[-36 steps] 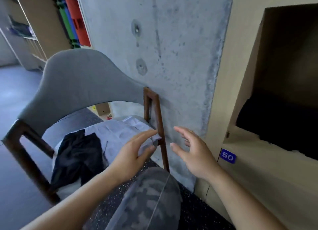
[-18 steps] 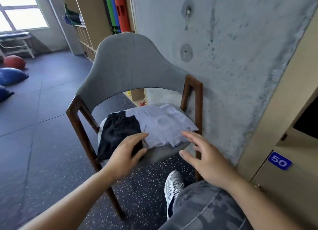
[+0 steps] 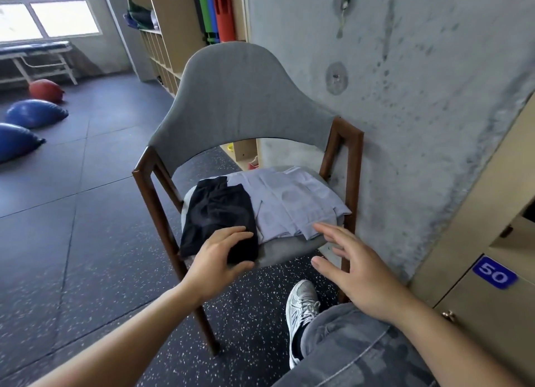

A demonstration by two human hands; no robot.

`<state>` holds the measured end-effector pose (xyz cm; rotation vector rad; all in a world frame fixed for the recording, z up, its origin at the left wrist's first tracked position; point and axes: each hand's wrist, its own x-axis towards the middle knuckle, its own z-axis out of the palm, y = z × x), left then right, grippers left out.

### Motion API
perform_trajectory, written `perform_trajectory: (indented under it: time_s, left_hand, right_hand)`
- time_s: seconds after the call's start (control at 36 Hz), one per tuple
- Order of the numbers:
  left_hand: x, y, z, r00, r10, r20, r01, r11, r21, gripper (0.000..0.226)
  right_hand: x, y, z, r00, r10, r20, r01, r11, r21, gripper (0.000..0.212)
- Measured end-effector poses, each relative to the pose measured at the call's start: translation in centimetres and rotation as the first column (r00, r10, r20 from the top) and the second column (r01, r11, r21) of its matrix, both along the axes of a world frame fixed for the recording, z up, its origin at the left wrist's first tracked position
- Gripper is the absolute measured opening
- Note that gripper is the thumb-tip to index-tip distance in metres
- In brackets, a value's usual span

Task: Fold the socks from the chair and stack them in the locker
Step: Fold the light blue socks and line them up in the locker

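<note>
A grey chair (image 3: 240, 103) with dark wooden arms stands against the concrete wall. On its seat lie black socks (image 3: 217, 213) at the left and pale lilac socks (image 3: 292, 204) at the right. My left hand (image 3: 217, 259) reaches over the front end of the black socks, fingers spread and lightly bent, touching or just above them. My right hand (image 3: 353, 268) hovers open in front of the seat's right corner, below the lilac socks, holding nothing. The locker (image 3: 492, 242) with a blue "50" label (image 3: 494, 272) is at the right edge; its inside is out of view.
My knee in camouflage trousers (image 3: 362, 346) and a grey sneaker (image 3: 301, 308) are below the chair. Blue and red bags (image 3: 34, 114) lie on the dark floor at the far left. Wooden cubby shelves (image 3: 170, 45) with coloured rolls stand behind the chair.
My view has swung left and down from the locker to the chair. Both hands have moved toward the seat, the left one onto the black socks.
</note>
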<state>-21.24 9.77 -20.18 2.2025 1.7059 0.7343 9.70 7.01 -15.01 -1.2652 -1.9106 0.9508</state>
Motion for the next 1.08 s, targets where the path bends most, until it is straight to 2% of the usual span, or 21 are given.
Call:
perform_trajectory:
  time_s: [0.17, 0.39, 0.58, 0.75, 1.08]
  left_hand:
    - [0.3, 0.7, 1.1, 0.999, 0.036, -0.016, -0.035, 0.999, 0.035, 0.035]
    - [1.4, 1.3, 3.1, 0.998, 0.01, 0.055, -0.016, 0.994, 0.11, 0.03]
    - [4.4, 1.6, 7.1, 0.977, -0.111, 0.185, 0.076, 0.98, 0.184, 0.029]
    - [9.1, 2.0, 10.6, 0.923, -0.227, 0.309, 0.169, 0.964, 0.204, 0.026]
    - [22.0, 3.2, 14.7, 0.808, -0.477, 0.345, 0.387, 0.872, 0.299, 0.022]
  right_hand:
    - [0.7, -0.3, 0.5, 0.999, -0.035, -0.005, 0.035, 0.999, -0.005, 0.057]
    - [1.5, -0.7, 1.4, 0.996, -0.07, -0.058, 0.069, 0.998, -0.015, 0.058]
    - [2.4, -1.3, 2.0, 0.994, -0.103, -0.047, 0.105, 0.994, 0.029, 0.053]
    - [4.7, -2.7, 3.7, 0.984, -0.169, -0.053, 0.171, 0.985, 0.036, 0.051]
    - [10.6, -7.5, 6.2, 0.914, -0.382, -0.133, 0.392, 0.918, 0.06, 0.052]
